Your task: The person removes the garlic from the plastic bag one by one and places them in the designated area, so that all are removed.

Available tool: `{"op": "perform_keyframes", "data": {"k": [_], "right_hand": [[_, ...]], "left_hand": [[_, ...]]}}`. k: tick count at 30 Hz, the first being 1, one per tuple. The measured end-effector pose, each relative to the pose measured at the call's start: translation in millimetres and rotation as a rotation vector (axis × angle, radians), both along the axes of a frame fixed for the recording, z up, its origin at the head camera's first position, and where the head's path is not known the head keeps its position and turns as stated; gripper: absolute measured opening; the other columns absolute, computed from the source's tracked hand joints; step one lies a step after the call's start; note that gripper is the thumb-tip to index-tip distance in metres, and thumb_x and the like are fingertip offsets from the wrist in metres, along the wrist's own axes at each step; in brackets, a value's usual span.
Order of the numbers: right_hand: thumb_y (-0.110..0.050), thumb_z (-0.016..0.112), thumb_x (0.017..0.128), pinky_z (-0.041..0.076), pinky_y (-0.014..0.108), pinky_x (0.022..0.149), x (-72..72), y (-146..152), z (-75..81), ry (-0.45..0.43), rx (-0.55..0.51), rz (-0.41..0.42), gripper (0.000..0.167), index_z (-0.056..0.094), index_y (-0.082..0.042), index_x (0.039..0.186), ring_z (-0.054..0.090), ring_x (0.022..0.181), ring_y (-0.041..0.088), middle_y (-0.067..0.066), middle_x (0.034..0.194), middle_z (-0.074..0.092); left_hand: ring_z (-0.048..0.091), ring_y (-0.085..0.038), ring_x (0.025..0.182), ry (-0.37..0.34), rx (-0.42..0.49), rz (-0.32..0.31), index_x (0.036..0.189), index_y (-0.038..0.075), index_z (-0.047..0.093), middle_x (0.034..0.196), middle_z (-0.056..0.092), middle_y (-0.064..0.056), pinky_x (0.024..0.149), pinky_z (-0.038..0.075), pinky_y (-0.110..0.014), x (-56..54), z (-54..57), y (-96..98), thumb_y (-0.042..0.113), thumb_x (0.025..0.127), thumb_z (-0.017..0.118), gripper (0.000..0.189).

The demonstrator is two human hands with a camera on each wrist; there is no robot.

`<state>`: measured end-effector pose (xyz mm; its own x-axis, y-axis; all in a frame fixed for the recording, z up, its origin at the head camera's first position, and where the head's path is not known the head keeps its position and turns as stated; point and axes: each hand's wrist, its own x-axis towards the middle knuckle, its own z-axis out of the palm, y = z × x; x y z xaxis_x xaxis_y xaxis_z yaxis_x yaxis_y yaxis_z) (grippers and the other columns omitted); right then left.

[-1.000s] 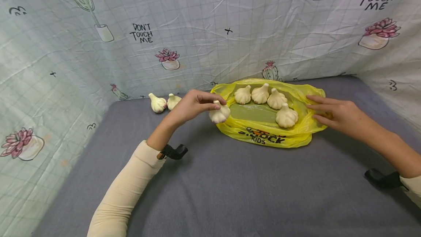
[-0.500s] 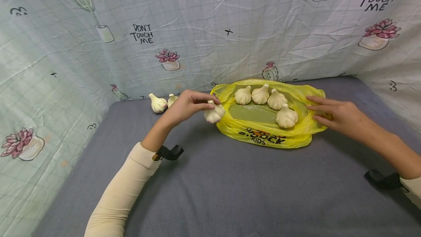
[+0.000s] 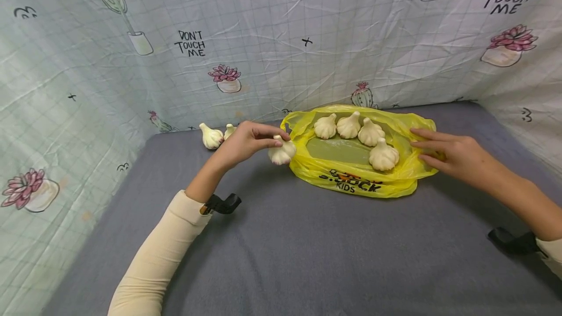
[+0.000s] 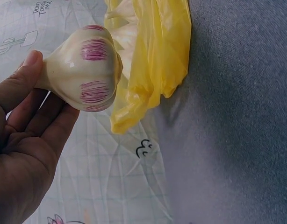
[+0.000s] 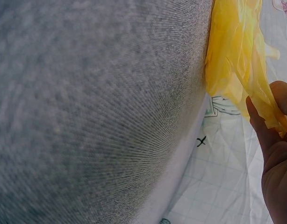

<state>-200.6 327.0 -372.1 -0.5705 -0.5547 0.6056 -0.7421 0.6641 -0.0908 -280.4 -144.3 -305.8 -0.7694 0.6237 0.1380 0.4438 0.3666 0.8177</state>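
A white garlic bulb with purple streaks hangs by its neck from the thumb and fingers of my left hand. It is just outside the left rim of a yellow plastic bag, overlapping it slightly in the head view. In the left wrist view, the thumb lies on one side of the neck of the same bulb. Several garlic bulbs sit inside the spread bag. My right hand pinches the bag's right edge; the right wrist view shows the yellow film between thumb and finger.
Two more garlic bulbs stand at the back left of the grey cloth-covered table, one partly hidden behind my left hand. A printed curtain hangs close behind the bag and along both sides.
My left hand has drawn a little to the left with the garlic bulb, away from the bag's rim. The right hand and the bag have stayed in place.
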Motion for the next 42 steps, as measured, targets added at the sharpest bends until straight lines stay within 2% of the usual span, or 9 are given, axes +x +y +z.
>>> {"op": "perform_keyframes", "data": {"k": [5, 13, 22, 30, 42], "right_hand": [[-0.053, 0.045, 0.104, 0.033, 0.014, 0.048, 0.4, 0, 0.6, 0.005, 0.005, -0.006, 0.064, 0.078, 0.002, 0.108, 0.042, 0.058, -0.005, 0.006, 0.144, 0.058], [-0.052, 0.045, 0.104, 0.034, 0.014, 0.048, 0.1, -1, 0.1, 0.008, -0.002, 0.006, 0.064, 0.078, 0.002, 0.108, 0.046, 0.060, -0.004, -0.003, 0.148, 0.052], [-0.052, 0.046, 0.104, 0.035, 0.014, 0.050, -0.7, 1, -1.4, 0.014, 0.005, -0.003, 0.063, 0.078, 0.001, 0.109, 0.050, 0.063, -0.001, 0.003, 0.145, 0.057], [-0.042, 0.055, 0.105, 0.034, 0.014, 0.049, 0.5, 1, -2.1, -0.001, 0.012, -0.004, 0.050, 0.078, 0.001, 0.109, 0.046, 0.060, -0.004, 0.010, 0.143, 0.059], [-0.054, 0.040, 0.105, 0.035, 0.014, 0.049, -0.8, 0, -3.5, 0.020, 0.009, 0.003, 0.068, 0.078, 0.002, 0.108, 0.046, 0.060, -0.004, 0.005, 0.146, 0.057]], "left_hand": [[0.068, -0.013, 0.107, 0.016, -0.016, 0.018, 0.112, 0.016, 0.080, 0.112, 0.076, 0.000, 0.087, 0.056, -0.035, 0.9, 0.5, -5.2, 0.023, 0.096, 0.073, 0.019], [0.069, -0.013, 0.107, 0.014, -0.030, 0.047, 0.113, 0.014, 0.080, 0.113, 0.076, -0.001, 0.089, 0.056, -0.033, -0.1, -1.0, -14.7, 0.018, 0.096, 0.073, 0.019], [0.068, -0.014, 0.110, 0.020, -0.015, 0.038, 0.114, 0.011, 0.079, 0.113, 0.076, -0.005, 0.089, 0.056, -0.031, -4.3, -3.8, -20.6, 0.015, 0.096, 0.072, 0.020], [0.069, -0.014, 0.109, 0.031, -0.016, 0.053, 0.113, 0.012, 0.080, 0.111, 0.076, -0.003, 0.087, 0.057, -0.031, -5.5, -5.4, -25.4, 0.016, 0.095, 0.073, 0.019], [0.068, -0.015, 0.112, 0.016, -0.017, 0.071, 0.114, 0.009, 0.079, 0.113, 0.076, -0.007, 0.089, 0.056, -0.029, -8.8, -10.8, -34.7, 0.014, 0.096, 0.072, 0.020]]}}
